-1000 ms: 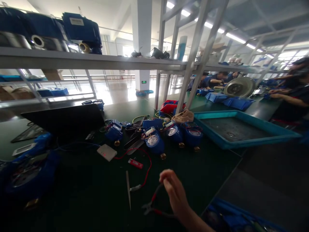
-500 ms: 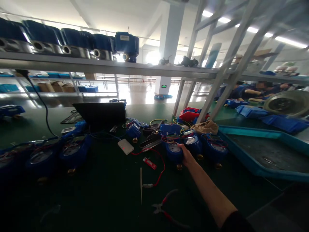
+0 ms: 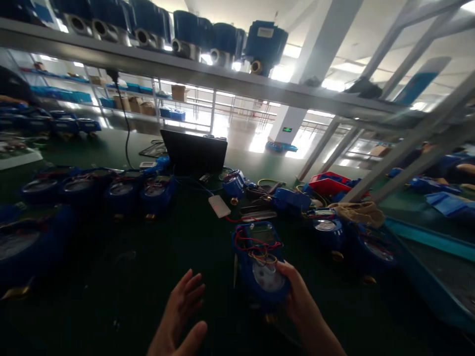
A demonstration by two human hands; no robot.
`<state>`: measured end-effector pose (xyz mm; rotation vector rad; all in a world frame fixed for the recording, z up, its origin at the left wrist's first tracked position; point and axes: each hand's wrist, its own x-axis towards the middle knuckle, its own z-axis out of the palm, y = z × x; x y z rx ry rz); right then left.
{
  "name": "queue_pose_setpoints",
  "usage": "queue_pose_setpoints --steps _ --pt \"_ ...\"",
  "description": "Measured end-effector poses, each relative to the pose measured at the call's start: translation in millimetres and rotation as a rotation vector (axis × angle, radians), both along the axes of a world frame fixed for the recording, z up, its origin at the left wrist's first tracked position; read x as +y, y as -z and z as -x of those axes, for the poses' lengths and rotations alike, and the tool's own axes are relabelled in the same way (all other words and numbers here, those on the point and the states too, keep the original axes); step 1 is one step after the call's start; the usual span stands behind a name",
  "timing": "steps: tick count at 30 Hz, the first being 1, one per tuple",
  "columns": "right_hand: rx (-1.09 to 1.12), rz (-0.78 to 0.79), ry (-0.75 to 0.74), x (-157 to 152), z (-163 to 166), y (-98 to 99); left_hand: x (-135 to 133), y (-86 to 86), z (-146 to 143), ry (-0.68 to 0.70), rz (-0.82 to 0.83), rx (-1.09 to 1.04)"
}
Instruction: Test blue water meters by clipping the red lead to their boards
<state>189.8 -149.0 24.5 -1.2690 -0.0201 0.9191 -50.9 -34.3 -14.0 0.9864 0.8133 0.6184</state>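
My right hand [image 3: 302, 301] grips a blue water meter [image 3: 260, 259] by its right side, low in the middle of the head view. The meter has a round dial and loose red and yellow wires on top. Just left of the meter, apart from it, my left hand [image 3: 181, 316] hovers open with fingers stretched out and holds nothing. Both hands are over the dark green bench [image 3: 111, 287].
A row of blue meters [image 3: 122, 190] lines the left of the bench, and more meters [image 3: 328, 230] lie at the right. A dark laptop [image 3: 195, 153], a white box [image 3: 219, 205], a red bin [image 3: 328, 184], a teal tray [image 3: 426, 237] and an overhead shelf [image 3: 185, 71] surround the spot.
My right hand reached to a meter by the tray, took hold of it and brought it close in front of me. My left hand has come into view, and the camera turned left.
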Motion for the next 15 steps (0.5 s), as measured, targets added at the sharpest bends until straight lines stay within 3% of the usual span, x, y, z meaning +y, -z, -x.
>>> queue_pose_setpoints --steps 3,7,11,15 --pt "0.081 -0.037 -0.096 21 52 2.5 -22 -2.8 -23 0.018 -0.137 -0.107" --pt "0.210 -0.054 -0.130 35 103 12.3 -28 3.0 -10 -0.077 -0.259 0.020" --pt "0.276 -0.042 -0.164 37 122 23.6 -26 13.0 14 -0.121 -0.339 0.095" --pt "0.260 -0.023 -0.231 33 120 30.5 -28 21.9 19 -0.087 -0.412 0.076"
